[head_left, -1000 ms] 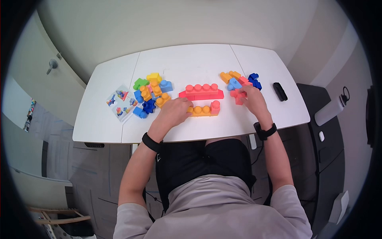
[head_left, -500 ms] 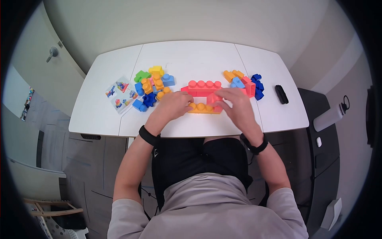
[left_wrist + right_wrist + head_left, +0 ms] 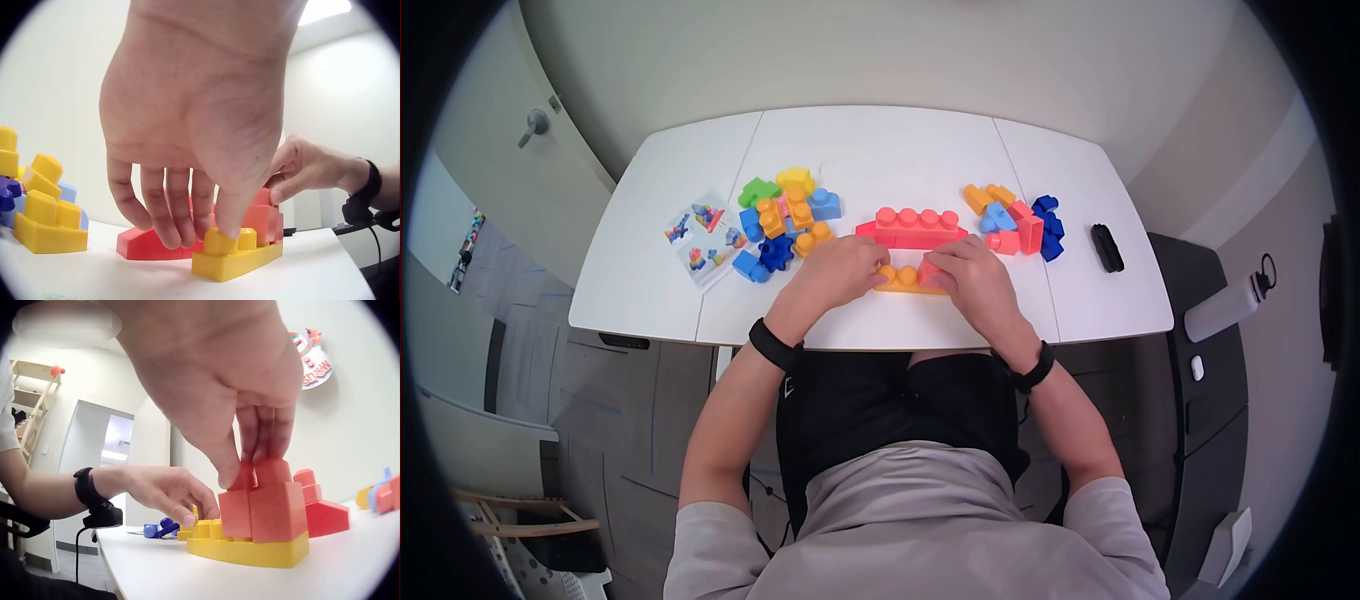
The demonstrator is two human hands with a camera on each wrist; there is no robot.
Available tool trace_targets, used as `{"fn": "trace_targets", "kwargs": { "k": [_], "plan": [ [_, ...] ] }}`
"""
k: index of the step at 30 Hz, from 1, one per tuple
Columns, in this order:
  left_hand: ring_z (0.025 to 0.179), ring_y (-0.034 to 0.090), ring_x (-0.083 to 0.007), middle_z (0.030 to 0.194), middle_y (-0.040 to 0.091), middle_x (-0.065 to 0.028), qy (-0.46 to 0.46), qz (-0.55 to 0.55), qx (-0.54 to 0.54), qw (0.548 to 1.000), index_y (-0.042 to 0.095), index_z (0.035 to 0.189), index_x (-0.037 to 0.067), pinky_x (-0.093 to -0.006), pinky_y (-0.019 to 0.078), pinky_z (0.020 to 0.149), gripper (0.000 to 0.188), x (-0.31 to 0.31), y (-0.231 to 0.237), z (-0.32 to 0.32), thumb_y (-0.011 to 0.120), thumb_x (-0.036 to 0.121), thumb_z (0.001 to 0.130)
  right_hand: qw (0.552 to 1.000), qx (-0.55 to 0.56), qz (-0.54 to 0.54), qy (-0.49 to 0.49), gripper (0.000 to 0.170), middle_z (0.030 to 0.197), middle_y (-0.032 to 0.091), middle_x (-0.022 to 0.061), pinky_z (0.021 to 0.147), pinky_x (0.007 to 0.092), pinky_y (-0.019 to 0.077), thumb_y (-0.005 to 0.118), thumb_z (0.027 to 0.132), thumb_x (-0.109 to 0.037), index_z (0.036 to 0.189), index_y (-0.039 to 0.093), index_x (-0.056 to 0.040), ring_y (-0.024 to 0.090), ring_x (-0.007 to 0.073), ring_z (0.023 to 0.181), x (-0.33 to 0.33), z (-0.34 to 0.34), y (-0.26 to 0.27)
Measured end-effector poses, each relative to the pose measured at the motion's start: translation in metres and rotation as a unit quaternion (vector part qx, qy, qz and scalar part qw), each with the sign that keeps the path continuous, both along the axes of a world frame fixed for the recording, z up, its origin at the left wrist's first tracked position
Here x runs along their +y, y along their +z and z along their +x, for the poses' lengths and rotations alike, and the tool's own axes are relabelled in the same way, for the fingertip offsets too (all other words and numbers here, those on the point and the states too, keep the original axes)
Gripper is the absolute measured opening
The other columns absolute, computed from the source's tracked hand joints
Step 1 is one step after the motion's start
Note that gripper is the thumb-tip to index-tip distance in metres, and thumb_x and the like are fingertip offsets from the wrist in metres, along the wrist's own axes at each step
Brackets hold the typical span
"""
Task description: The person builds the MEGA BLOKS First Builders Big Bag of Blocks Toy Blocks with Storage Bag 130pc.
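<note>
A long yellow brick (image 3: 905, 287) lies near the front of the white table (image 3: 820, 325). Two red blocks (image 3: 275, 515) stand side by side at its right end, bare yellow studs to their left. Thumb and fingertips of my right hand (image 3: 985, 285) pinch the top of the red blocks. At the yellow brick's left end, my left hand (image 3: 840, 270) holds it, thumb at the studs (image 3: 247, 237) and the other fingers curved down on the far side. Just behind stands a red brick (image 3: 915, 228) with sloped ends, topped by a row of red studs.
Left of the hands is a pile of yellow, green and blue blocks (image 3: 775, 215), beside a picture sheet (image 3: 705, 245). To the right lie red and light-blue blocks (image 3: 1000, 217), dark-blue blocks (image 3: 1050, 228) and a black case (image 3: 1107, 248).
My right hand has come left from the right-hand blocks with a red block, now set beside another on the yellow brick. My left hand stays at the brick's left end.
</note>
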State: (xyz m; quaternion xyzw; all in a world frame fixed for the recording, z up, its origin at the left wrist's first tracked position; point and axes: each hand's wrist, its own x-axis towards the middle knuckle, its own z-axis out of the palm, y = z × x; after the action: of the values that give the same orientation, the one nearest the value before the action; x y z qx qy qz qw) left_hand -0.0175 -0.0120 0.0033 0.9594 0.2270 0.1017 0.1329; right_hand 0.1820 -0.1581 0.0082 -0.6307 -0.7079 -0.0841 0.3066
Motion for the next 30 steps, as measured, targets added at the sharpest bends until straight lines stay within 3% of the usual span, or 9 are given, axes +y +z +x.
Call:
{"fn": "trace_targets", "kwargs": {
  "k": [12, 14, 16, 19, 25, 30],
  "plan": [
    [0.101, 0.072, -0.0307, 0.104, 0.077, -0.0095, 0.000, -0.019, -0.001, 1.000, 0.074, 0.110, 0.008, -0.0428, 0.0566, 0.085, 0.024, 0.001, 0.002, 0.001, 0.078, 0.021, 0.090, 0.999, 0.038, -0.012, 0.013, 0.029, 0.105, 0.076, 0.0087, 0.093, 0.0393, 0.0561, 0.080, 0.082, -0.011, 0.111, 0.079, -0.0066, 0.066, 0.0279, 0.108, 0.003, 0.018, 0.009],
    [0.100, 0.072, -0.0310, 0.104, 0.077, -0.0098, -0.004, -0.011, -0.007, 1.000, 0.074, 0.110, 0.008, -0.0431, 0.0567, 0.085, 0.024, 0.002, 0.000, 0.001, 0.078, 0.021, 0.090, 0.992, 0.099, -0.023, -0.073, 0.026, 0.108, 0.076, 0.0098, 0.093, 0.0406, 0.0561, 0.078, 0.086, -0.013, 0.112, 0.078, -0.0080, 0.066, 0.0294, 0.111, 0.003, 0.040, 0.015],
    [0.101, 0.072, -0.0311, 0.104, 0.077, -0.0097, -0.005, -0.008, -0.008, 1.000, 0.074, 0.110, 0.008, -0.0431, 0.0568, 0.085, 0.025, 0.002, 0.000, 0.001, 0.078, 0.021, 0.089, 0.994, 0.044, 0.006, -0.095, 0.021, 0.109, 0.075, 0.0111, 0.093, 0.0417, 0.0565, 0.076, 0.088, -0.011, 0.109, 0.078, -0.0081, 0.065, 0.0304, 0.113, 0.000, 0.068, 0.010],
    [0.101, 0.072, -0.0312, 0.104, 0.077, -0.0096, -0.008, -0.001, -0.014, 1.000, 0.073, 0.111, 0.008, -0.0431, 0.0569, 0.086, 0.026, 0.002, 0.001, -0.001, 0.079, 0.021, 0.089, 0.980, 0.008, -0.059, -0.191, 0.026, 0.113, 0.075, 0.0123, 0.094, 0.0425, 0.0562, 0.078, 0.085, -0.007, 0.111, 0.077, -0.0057, 0.066, 0.0325, 0.112, -0.004, 0.092, 0.004],
    [0.102, 0.072, -0.0311, 0.105, 0.077, -0.0094, -0.010, 0.006, -0.019, 1.000, 0.072, 0.113, 0.009, -0.0430, 0.0571, 0.086, 0.028, 0.002, 0.001, -0.003, 0.079, 0.023, 0.089, 0.975, -0.035, -0.106, -0.194, 0.026, 0.108, 0.075, 0.0118, 0.087, 0.0446, 0.0589, 0.077, 0.083, -0.005, 0.108, 0.077, -0.0057, 0.066, 0.0336, 0.110, -0.005, 0.096, -0.015],
    [0.102, 0.072, -0.0311, 0.105, 0.076, -0.0092, -0.014, 0.000, -0.028, 0.999, 0.072, 0.113, 0.009, -0.0432, 0.0571, 0.086, 0.029, 0.002, 0.002, -0.005, 0.078, 0.025, 0.090, 0.972, -0.050, -0.109, -0.200, 0.035, 0.109, 0.072, 0.0119, 0.093, 0.0425, 0.0567, 0.082, 0.078, -0.005, 0.113, 0.077, -0.0074, 0.066, 0.0344, 0.111, -0.002, 0.102, -0.024]
  ]
}}
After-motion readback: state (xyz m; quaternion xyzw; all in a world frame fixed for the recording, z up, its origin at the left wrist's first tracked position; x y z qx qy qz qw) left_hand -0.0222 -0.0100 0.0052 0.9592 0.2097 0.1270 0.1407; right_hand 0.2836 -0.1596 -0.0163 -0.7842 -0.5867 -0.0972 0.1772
